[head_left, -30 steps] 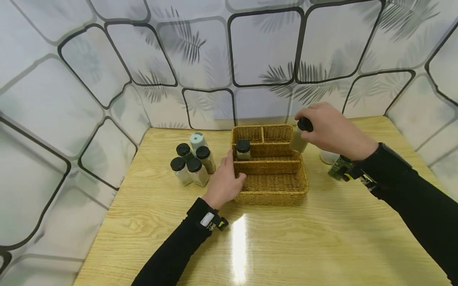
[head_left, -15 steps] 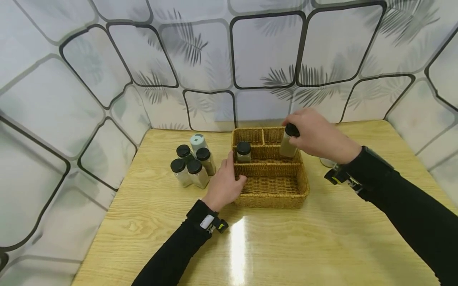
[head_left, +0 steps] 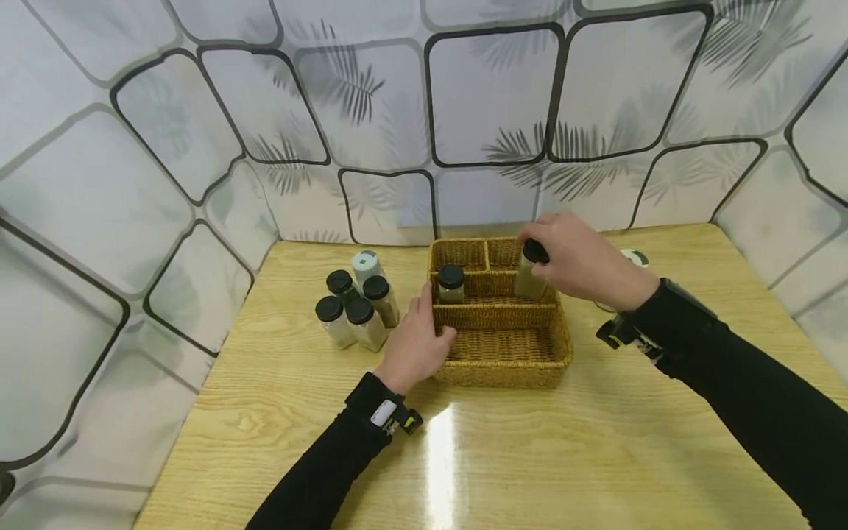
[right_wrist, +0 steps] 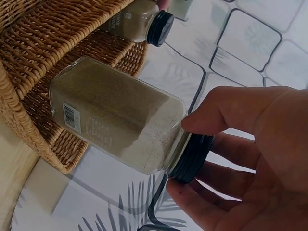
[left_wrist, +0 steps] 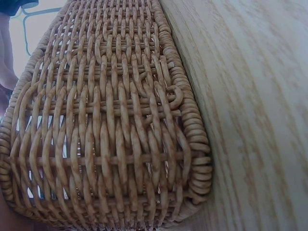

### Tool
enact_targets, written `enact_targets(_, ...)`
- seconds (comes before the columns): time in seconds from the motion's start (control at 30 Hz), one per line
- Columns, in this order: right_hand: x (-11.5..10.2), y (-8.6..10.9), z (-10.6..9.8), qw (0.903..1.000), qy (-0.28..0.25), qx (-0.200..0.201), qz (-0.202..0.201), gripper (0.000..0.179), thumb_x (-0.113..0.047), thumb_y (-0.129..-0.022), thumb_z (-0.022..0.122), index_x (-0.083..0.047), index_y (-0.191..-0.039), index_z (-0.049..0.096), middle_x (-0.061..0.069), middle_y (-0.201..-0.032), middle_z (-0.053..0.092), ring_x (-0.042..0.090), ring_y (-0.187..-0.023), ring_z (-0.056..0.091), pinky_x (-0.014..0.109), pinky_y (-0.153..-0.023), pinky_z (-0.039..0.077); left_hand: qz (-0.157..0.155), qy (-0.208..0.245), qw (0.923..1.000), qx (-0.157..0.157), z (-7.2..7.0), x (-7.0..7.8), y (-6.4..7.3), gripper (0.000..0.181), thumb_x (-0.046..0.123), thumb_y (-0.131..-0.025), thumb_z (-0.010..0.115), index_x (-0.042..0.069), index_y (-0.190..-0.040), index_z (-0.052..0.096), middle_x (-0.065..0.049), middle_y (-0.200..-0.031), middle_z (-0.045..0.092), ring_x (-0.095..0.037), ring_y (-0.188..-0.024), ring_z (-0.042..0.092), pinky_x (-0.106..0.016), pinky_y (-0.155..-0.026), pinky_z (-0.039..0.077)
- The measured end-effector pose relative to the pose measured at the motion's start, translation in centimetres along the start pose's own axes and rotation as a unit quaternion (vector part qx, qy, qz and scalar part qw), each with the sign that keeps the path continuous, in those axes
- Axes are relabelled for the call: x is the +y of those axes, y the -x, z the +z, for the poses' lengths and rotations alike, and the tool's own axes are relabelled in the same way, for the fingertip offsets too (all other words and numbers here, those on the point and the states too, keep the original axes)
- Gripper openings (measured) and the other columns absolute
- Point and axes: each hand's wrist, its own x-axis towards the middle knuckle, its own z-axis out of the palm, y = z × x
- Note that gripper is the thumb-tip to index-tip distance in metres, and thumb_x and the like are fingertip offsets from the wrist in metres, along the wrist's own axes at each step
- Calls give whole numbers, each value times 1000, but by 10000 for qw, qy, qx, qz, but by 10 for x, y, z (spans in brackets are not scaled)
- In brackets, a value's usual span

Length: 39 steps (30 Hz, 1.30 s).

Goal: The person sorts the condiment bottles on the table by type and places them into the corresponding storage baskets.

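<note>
My right hand (head_left: 576,258) pinches the black lid of a clear spice jar (right_wrist: 115,115) filled with brownish-grey powder. The jar is at the right end of the middle compartment of a woven basket (head_left: 500,374); whether its base touches the bottom cannot be told. My left hand (head_left: 414,342) grips the basket's left wall near the front corner, thumb over the inner side and fingers along the rim. A second black-lidded jar (head_left: 451,285) stands at the left end of that middle compartment.
Left of the basket, several jars stand grouped: black-lidded ones (head_left: 366,327) and one with a pale lid (head_left: 366,263). Behind my right wrist, a white-topped container (head_left: 636,258) is partly hidden. A patterned curtain (head_left: 493,96) rises at the table's back edge.
My right hand has moved left and down with the spice jar, bringing it from the basket's right edge into the middle compartment. The left hand keeps its hold on the basket.
</note>
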Motion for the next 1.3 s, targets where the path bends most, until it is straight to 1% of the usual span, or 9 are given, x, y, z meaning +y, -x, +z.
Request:
enact_targets(0.07, 1, 0, 2, 10000, 16, 15, -39, 34, -3, -89, 68, -3, -123, 66, 15, -114, 66, 36, -109, 56, 47, -91, 49, 3, 12, 10000, 10, 0, 0, 0, 80, 31, -101, 54, 12, -164, 7, -21, -151, 41, -24, -76, 56, -35, -55, 40)
enact_targets(0.27, 4, 1, 7, 9999, -12, 35, -101, 31, -2, -88, 68, -4, -119, 67, 14, -114, 66, 34, -107, 56, 46, -89, 49, 20, 41, 10000, 6, 0, -1, 0, 80, 31, -101, 53, 12, -164, 7, -21, -152, 40, -24, -79, 56, -35, -57, 41)
enact_targets(0.5, 10, 0, 16, 9998, -34, 8, -187, 33, 0, -85, 70, -1, -118, 68, 16, -118, 65, 35, -111, 59, 49, -99, 47, -24, 17, 10000, 9, 0, -4, 3, 80, 31, -101, 53, 11, -163, 7, -21, -152, 40, -24, -79, 56, -35, -57, 41)
enact_targets(0.63, 14, -2, 18, 9998, 2, -77, -173, 31, 2, -85, 70, -2, -116, 68, 16, -117, 65, 36, -110, 58, 49, -96, 48, 8, 76, 10000, 5, -2, -3, 1, 80, 31, -101, 53, 11, -163, 6, -22, -153, 39, -24, -78, 56, -35, -56, 40)
enact_targets(0.77, 17, -5, 22, 9994, 149, -267, -181, 31, -1, -87, 71, -2, -117, 68, 16, -115, 66, 36, -106, 59, 48, -90, 50, 29, 76, 10000, 17, -3, -2, -2, 80, 31, -101, 53, 11, -163, 6, -22, -153, 38, -25, -79, 56, -36, -57, 41)
enact_targets(0.93, 20, -8, 26, 9979, 332, -543, -113, 32, -3, -89, 71, -3, -121, 66, 17, -115, 66, 38, -108, 58, 49, -91, 49, 50, 81, 10000, 26, -4, -1, -4, 80, 31, -101, 52, 10, -163, 6, -22, -156, 36, -26, -83, 59, -37, -59, 42)
enact_targets(1.13, 20, -8, 31, 9970, 398, -645, -126, 30, 0, -86, 73, -2, -116, 68, 18, -111, 66, 37, -103, 58, 46, -83, 50, 88, 73, 9999, 45, -4, 0, -3, 80, 31, -101, 53, 11, -163, 7, -22, -156, 37, -27, -85, 60, -37, -59, 43)
enact_targets(1.3, 20, -7, 38, 9962, 415, -739, -177, 31, -3, -85, 76, 0, -115, 68, 17, -109, 67, 34, -97, 58, 46, -81, 50, 21, -55, 10000, 31, -2, 0, -1, 81, 32, -101, 54, 10, -163, 8, -21, -154, 39, -27, -84, 61, -35, -58, 43)
